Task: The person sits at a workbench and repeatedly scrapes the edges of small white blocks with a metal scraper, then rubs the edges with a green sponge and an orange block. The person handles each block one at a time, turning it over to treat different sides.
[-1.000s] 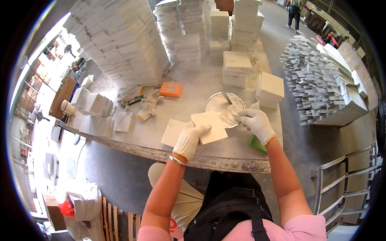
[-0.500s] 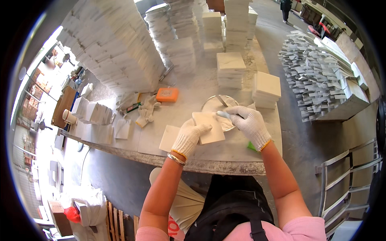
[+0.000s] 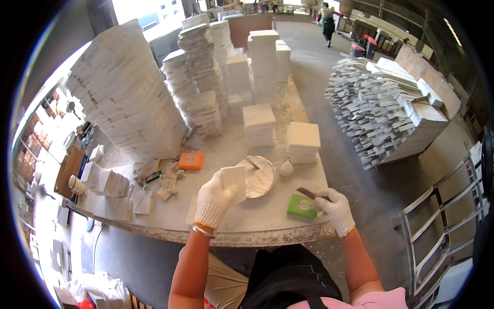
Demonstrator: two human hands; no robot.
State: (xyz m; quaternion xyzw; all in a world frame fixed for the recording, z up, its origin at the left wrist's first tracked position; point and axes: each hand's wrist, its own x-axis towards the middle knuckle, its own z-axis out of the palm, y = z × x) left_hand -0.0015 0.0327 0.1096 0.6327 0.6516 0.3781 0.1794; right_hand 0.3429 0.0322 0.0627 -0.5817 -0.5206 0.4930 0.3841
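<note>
My left hand point(image 3: 217, 200), in a white knitted glove, grips a square white stone tile point(image 3: 234, 181) raised over the table. Just right of it lies a round metal bowl point(image 3: 265, 191) of white powder or paste, with a flat metal tool point(image 3: 252, 162) resting in it. Also gloved, my right hand point(image 3: 334, 210) pinches a thin dark brown strip point(image 3: 305, 193) above a green box point(image 3: 301, 207); its exact kind is unclear. A small white rounded bundle point(image 3: 286, 168) sits beside the bowl. Partly behind my left wrist, another tile point(image 3: 191, 210) lies flat.
Tile stacks stand ahead, including a tall one point(image 3: 126, 92) at left and a low one point(image 3: 303, 143) at right. An orange box point(image 3: 191, 160) and spare gloves point(image 3: 167, 180) lie left. Beyond the table are a strip pile point(image 3: 368, 110), a metal rack point(image 3: 432, 221) and a walking person point(image 3: 327, 23).
My right hand has left the bowl, moving right and nearer to the green box, and now holds the dark strip. My left hand has tilted the tile up. The view has shifted.
</note>
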